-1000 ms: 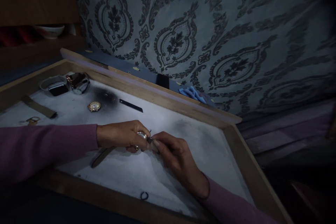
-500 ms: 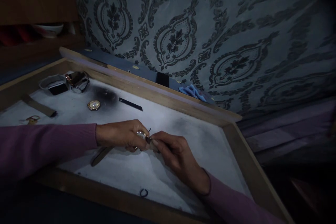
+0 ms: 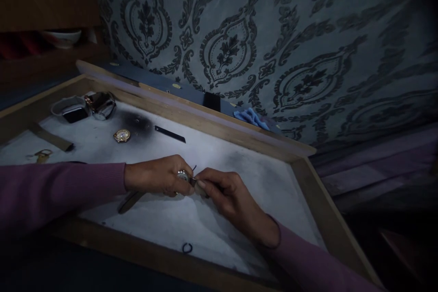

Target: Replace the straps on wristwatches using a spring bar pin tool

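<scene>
My left hand is closed around a wristwatch with a round silver-rimmed face. A brown strap sticks out below that hand, toward the lower left. Thumb and fingers of my right hand pinch the short dark end of a watch strap right beside the watch case. A thin dark sliver stands up between the two hands; what it belongs to is unclear. Both hands are just above the white floor of a shallow wooden tray. The fingertips partly hide the strap where it meets the case.
Behind my left arm lie a gold watch case, a black blade, a loose olive strap, a gold buckle piece and a smartwatch beside other watches. A dark ring-like bit lies in front. A blue cloth rests beyond the rim.
My right wrist has shifted slightly right and down, while its fingertips stay at the strap. The watch has turned a little in my left hand.
</scene>
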The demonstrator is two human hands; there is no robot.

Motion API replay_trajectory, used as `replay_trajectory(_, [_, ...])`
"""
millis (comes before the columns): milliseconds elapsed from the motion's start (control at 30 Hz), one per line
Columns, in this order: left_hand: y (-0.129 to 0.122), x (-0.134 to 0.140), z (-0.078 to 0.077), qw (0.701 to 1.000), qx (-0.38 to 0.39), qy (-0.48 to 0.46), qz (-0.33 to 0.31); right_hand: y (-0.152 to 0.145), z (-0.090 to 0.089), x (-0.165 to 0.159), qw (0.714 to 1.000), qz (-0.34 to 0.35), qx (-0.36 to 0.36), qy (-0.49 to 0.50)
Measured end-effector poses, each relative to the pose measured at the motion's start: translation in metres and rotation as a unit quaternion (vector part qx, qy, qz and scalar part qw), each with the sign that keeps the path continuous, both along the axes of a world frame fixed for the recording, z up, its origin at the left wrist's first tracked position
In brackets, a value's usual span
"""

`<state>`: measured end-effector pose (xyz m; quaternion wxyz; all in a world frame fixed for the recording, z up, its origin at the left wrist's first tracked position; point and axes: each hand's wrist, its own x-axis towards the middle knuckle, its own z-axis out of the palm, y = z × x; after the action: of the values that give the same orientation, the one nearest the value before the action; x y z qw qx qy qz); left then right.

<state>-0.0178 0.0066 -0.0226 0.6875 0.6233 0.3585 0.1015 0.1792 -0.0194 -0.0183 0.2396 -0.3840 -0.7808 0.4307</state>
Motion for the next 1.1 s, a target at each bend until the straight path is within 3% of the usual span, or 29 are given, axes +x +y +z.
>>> replay_trajectory(267, [-0.0011, -0.0008, -0.0003, 1.000, 0.001, -0.010, -0.005, 0.0007, -0.0007, -0.0001, 1.000, 0.004, 0.006, -0.011])
replay_trajectory(600, [0.0001, 0.0023, 0.0062, 0.999, -0.041, -0.004, 0.009, -0.0022, -0.0035, 0.0033, 0.996, 0.013, 0.085, -0.024])
replay_trajectory(1100, [0.0001, 0.0024, 0.0059, 0.999, -0.037, -0.027, -0.003, -0.0005, 0.0023, 0.0075, 0.998, 0.045, 0.043, -0.012])
